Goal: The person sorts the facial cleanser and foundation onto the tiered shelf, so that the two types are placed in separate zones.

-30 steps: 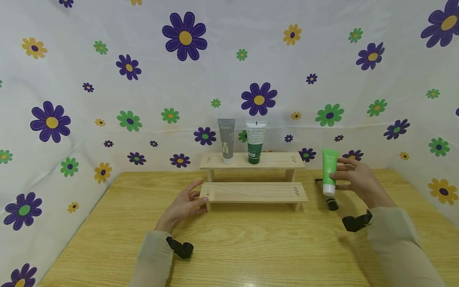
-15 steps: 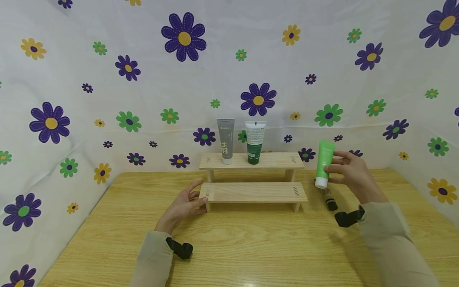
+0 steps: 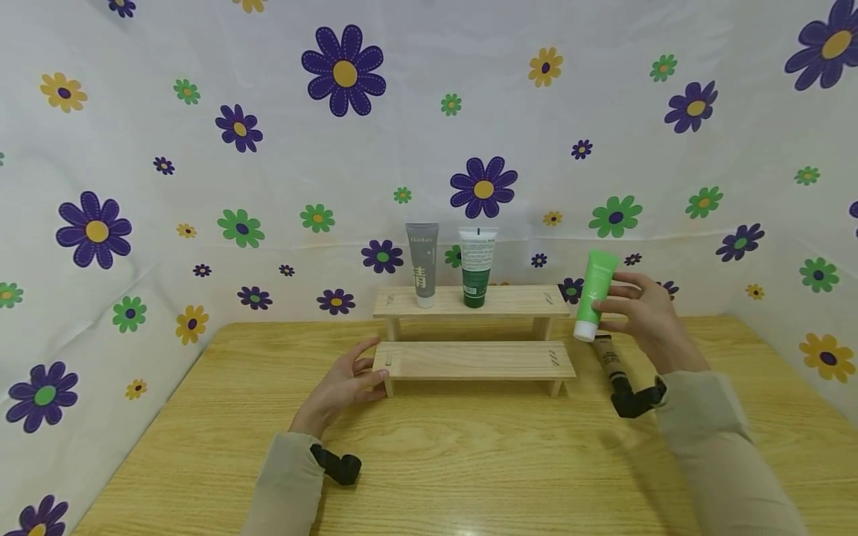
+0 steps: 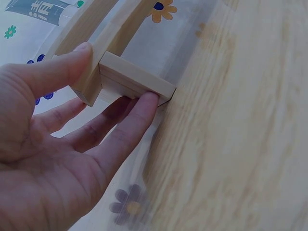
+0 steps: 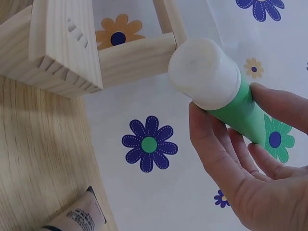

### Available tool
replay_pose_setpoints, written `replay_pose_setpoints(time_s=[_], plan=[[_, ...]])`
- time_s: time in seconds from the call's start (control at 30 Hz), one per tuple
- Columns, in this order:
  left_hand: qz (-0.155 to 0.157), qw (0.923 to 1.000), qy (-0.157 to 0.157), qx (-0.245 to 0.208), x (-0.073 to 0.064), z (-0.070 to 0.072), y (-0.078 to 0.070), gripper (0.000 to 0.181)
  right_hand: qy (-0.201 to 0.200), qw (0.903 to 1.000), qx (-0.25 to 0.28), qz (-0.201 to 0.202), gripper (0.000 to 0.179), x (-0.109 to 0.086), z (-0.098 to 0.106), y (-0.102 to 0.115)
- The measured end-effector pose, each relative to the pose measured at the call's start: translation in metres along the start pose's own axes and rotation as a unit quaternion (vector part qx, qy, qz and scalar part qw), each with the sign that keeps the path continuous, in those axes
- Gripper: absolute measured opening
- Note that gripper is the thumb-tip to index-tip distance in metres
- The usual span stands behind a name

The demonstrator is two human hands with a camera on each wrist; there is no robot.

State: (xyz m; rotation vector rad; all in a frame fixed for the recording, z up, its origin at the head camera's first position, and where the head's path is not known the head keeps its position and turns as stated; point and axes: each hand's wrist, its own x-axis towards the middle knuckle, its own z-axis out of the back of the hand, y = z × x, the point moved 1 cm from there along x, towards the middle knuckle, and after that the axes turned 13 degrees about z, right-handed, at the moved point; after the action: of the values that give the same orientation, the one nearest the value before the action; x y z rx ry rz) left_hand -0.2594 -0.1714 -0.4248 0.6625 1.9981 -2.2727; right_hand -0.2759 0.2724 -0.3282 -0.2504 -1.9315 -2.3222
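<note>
My right hand [image 3: 640, 313] holds a light green squeeze tube [image 3: 597, 290] in the air, right of the two-tier wooden stand [image 3: 469, 361]. The tube leans, white cap [image 5: 204, 72] down; in the right wrist view thumb and fingers pinch its green body. At the stand's left end, my left hand [image 3: 342, 383] grips the lower step. In the left wrist view the thumb lies on the board's edge and the fingers are against the leg [image 4: 134, 79]. On the upper step stand a grey tube [image 3: 422, 260] and a white-and-green tube [image 3: 476, 268], both cap down.
A brown tube with a dark cap [image 3: 608, 357] lies on the wooden table [image 3: 436, 461] below my right hand, its cap end partly hidden by the black wrist camera [image 3: 633, 402]. A white flower-print cloth [image 3: 281, 149] hangs behind and at both sides.
My right hand has moved left and slightly up with the green tube, which has gone from upright to leaning. More of the brown tube's body shows beneath it. My left hand stays put.
</note>
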Motion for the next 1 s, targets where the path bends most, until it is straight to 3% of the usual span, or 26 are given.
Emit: replay_pose_setpoints(time_s=[1.0], plan=[[-0.003,1.0000,0.002,-0.005,0.000,0.002,0.001,0.070,-0.056,0.9966,0.050,0.033,0.077,0.014,-0.041,0.018]])
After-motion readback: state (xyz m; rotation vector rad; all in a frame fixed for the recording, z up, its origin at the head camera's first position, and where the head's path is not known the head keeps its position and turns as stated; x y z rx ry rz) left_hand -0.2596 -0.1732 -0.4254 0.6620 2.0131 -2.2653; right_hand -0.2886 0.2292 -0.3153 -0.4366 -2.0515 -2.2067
